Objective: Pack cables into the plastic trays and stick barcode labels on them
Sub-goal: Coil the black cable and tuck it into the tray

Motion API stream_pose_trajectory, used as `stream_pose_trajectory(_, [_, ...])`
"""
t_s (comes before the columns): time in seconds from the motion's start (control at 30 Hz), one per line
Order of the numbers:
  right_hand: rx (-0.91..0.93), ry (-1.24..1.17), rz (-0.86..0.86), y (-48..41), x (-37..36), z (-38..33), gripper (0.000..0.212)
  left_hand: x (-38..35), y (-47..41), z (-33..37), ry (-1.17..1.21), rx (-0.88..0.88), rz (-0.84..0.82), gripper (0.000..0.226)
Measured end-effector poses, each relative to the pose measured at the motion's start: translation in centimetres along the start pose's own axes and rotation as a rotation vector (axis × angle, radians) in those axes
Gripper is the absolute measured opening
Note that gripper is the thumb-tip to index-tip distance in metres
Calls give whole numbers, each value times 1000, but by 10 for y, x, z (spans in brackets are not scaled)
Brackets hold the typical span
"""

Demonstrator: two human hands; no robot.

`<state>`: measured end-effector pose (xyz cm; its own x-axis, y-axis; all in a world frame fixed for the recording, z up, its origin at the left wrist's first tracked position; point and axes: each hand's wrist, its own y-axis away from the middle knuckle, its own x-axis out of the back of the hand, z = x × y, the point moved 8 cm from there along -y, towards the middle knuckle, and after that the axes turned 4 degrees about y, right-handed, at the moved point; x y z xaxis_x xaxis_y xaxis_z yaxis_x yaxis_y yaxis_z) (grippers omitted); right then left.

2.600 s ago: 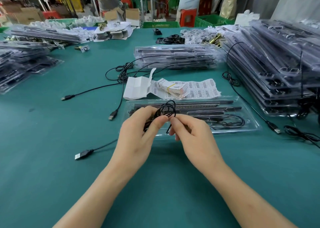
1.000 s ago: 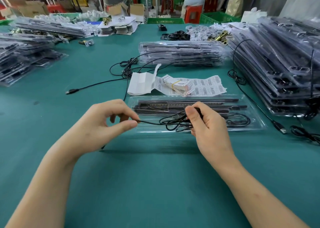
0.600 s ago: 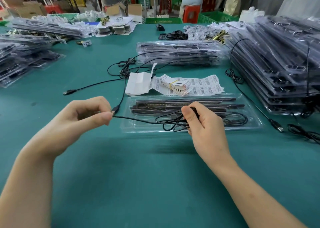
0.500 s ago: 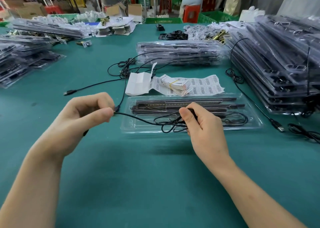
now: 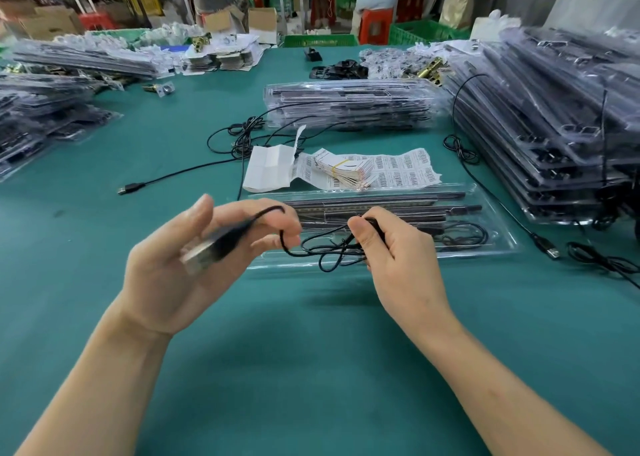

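Head view, the only one. An open clear tray (image 5: 491, 247) lies on the green worktop (image 5: 311, 369), and both hands hang just in front of its near left end. The right hand (image 5: 391, 251) pinches a bunch of loose loops of a thin black cable (image 5: 322, 251) between thumb and forefinger, most likely to stop the coil springing apart while the rest is gathered. The left hand (image 5: 166, 282) is turned palm up, its fingers curled on the free end of the same cable. The USB plug (image 5: 201, 254) lies across the palm, smeared by motion blur. Held so, the tail looks ready to be wound onto the coil, though that is a judgement, not a thing seen. The tray carries long dark strips (image 5: 381, 201) and another coiled lead (image 5: 464, 234) toward its right end, so this coil probably belongs in the left part.

Just behind the tray lie sheets of barcode labels (image 5: 405, 171), a banded bundle of cards (image 5: 346, 171) and a folded white backing sheet (image 5: 266, 168) — within easy reach for the sticking step. The bars show, but the digits under them are too small to read, and no brand is legible. Farther behind the tray sits a stack of filled trays (image 5: 349, 104). To the tray's right rises a much taller stack (image 5: 554, 126), and behind its left end loose cables (image 5: 242, 137) lie tangled
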<state>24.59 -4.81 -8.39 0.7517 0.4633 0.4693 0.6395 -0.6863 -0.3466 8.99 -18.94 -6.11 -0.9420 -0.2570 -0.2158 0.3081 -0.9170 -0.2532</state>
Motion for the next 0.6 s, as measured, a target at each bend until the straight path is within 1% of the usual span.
stream_pose_trajectory(0.03, [-8,-3,0,0,0,1,44,-8,0,-1,56,-5,-50,49])
stream_pose_trajectory(0.07, [-15,-5,0,0,-1,1,44,-16,-3,0,-13,-9,-50,37])
stream_pose_trajectory(0.1, [-20,-5,0,-1,-2,2,43,-19,-5,0,-144,-10,1,26])
stream_pose_trajectory(0.13, [-23,-5,0,-1,-2,2,43,-22,-8,0,-254,-46,49,23])
stream_pose_trajectory(0.2, [-20,-6,1,-1,-3,1,42,-29,-9,-5,-394,-88,96,36])
stream_pose_trajectory(0.3, [-29,10,-6,-1,-5,4,39,-43,-12,-4,-569,-164,126,41])
stream_pose_trajectory(0.4, [-60,-41,2,-2,-6,7,30,-49,-13,-3,-549,-170,144,43])
stream_pose_trajectory(0.5, [-35,15,10,-2,-6,4,36,-52,-14,-5,-511,-139,167,31])
stream_pose_trajectory(0.6, [-25,27,13,-1,-5,4,41,-49,-13,-10,-379,-83,260,22])
